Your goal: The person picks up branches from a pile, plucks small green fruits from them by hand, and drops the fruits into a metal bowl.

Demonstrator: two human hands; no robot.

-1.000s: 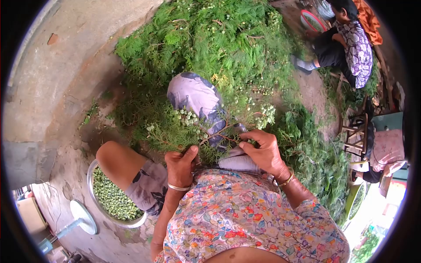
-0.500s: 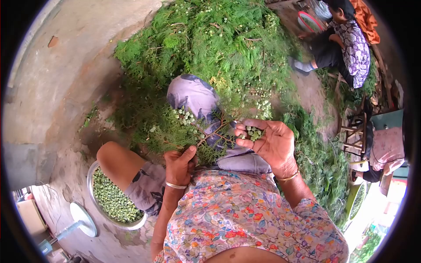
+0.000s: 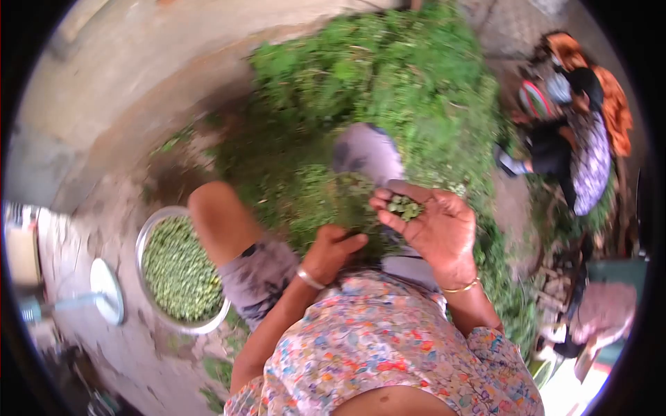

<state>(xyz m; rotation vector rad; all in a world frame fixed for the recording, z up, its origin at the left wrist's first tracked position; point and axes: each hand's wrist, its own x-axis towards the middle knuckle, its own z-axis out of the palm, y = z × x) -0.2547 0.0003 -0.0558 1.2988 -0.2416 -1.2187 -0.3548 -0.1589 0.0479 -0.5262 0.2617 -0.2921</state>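
Note:
My right hand [image 3: 440, 225] is cupped palm up, fingers curled around a small heap of green seed cones [image 3: 404, 206]. To its left and a little lower, my left hand [image 3: 329, 255] is closed on a leafy conifer sprig [image 3: 322, 208], with the thumb pointing right. The sprig is smeared by motion and blends into the greenery behind it, so its stem hardly shows. Beside my bent leg stands a metal basin [image 3: 142, 260], filled with more green cones [image 3: 182, 274].
A large heap of cut conifer branches [image 3: 388, 76] lies ahead, against a low wall [image 3: 159, 62]. At the right, a person in a patterned top [image 3: 590, 170] sits near a red-rimmed basin [image 3: 535, 99]. Another person in pink [image 3: 607, 312] is lower right. A pedestal fan's round base [image 3: 106, 291] stands at left.
The view has swung left, so the basin shows more fully and the heap has shifted right. My left hand has come nearer my right hand, which still holds the cones.

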